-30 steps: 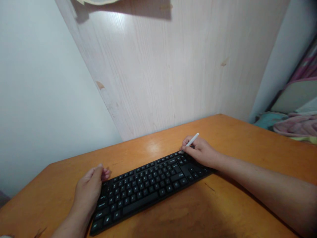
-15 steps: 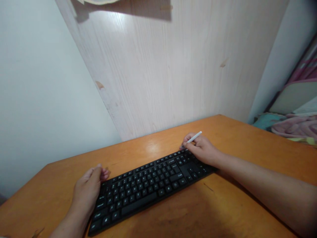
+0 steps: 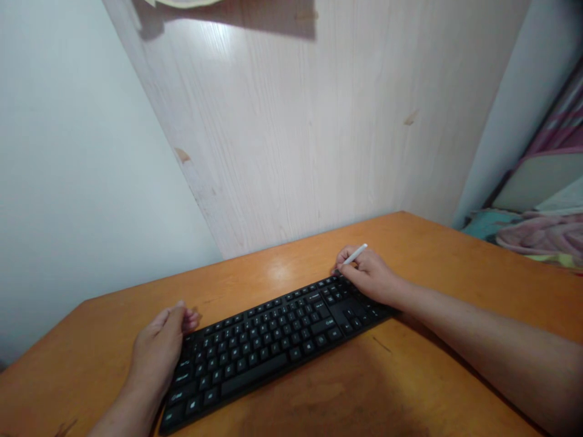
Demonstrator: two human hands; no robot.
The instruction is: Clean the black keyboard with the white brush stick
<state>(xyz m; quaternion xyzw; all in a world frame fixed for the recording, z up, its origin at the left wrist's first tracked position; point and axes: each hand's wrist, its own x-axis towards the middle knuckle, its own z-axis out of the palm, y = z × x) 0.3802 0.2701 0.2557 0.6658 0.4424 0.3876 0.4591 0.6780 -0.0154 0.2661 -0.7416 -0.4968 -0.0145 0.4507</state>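
Note:
A black keyboard lies slanted across the table, its right end farther from me. My left hand rests on its side against the keyboard's left end, fingers curled round the far left corner and thumb on top. At the far right part of the keyboard, my right hand pinches a slim white pen-shaped tool. The tool leans up to the right, and its lower tip is at the keyboard's back edge, mostly covered by my fingers. My right palm and wrist hide the keys at that end.
The orange-brown wooden table meets a pale wood-grain panel at the back and a white wall on the left. Beyond the table's right edge lie a pink blanket and a teal cloth.
My right hand has shifted slightly along the keyboard's back edge, and the white tool's angle has wavered a little. My left hand stays against the keyboard's left end. The view has drifted slightly.

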